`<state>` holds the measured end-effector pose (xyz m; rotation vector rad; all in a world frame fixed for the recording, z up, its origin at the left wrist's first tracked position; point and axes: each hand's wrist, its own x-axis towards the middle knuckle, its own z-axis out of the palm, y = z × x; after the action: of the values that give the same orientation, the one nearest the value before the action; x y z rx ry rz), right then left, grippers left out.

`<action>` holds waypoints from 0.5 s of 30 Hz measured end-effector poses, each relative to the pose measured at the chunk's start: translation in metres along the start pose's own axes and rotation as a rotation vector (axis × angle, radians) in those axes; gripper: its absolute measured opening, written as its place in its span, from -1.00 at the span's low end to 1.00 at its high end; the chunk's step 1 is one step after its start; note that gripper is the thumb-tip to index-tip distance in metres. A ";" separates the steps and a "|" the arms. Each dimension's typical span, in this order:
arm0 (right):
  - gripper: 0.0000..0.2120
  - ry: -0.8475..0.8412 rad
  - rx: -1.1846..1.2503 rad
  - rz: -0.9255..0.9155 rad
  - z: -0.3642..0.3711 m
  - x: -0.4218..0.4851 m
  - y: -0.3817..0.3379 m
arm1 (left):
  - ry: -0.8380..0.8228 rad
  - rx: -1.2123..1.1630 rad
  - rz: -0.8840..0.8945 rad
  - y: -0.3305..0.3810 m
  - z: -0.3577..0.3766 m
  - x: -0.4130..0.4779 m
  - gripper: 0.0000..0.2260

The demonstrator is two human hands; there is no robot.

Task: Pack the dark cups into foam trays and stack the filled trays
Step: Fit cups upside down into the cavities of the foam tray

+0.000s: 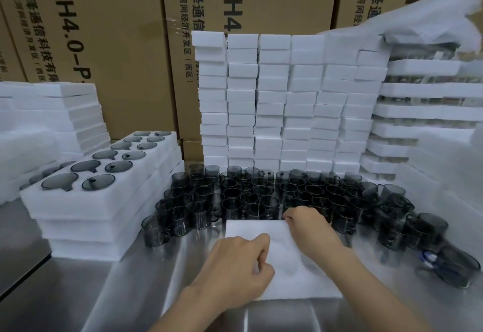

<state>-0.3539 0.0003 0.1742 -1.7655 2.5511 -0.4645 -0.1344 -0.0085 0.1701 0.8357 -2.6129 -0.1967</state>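
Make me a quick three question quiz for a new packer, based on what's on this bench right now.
1. True or false: the top tray of the stack at the left is already filled with dark cups and lids.
2. Multiple choice: what are both hands touching? A) a loose cup B) a flat white foam piece C) a cardboard box
3. Short answer: where do the loose dark cups stand relative to the tall foam block stacks?

Key
1. True.
2. B. The left hand rests on its near left part; the right hand has its fingers at the far edge.
3. On the metal table, right in front of them.
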 end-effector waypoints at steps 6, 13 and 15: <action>-0.61 -0.156 -0.057 -0.080 -0.036 0.022 0.001 | -0.010 0.035 0.021 -0.004 0.000 -0.001 -0.84; -0.68 -0.274 -0.435 -0.175 -0.057 0.027 -0.011 | -0.054 0.034 0.049 -0.008 -0.004 0.001 -0.86; -0.70 -0.264 -0.489 -0.202 -0.057 0.027 -0.012 | -0.048 0.021 0.052 -0.008 -0.002 0.001 -0.86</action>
<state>-0.3627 -0.0150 0.2357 -2.0641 2.4452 0.4121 -0.1301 -0.0161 0.1706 0.7779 -2.6820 -0.1775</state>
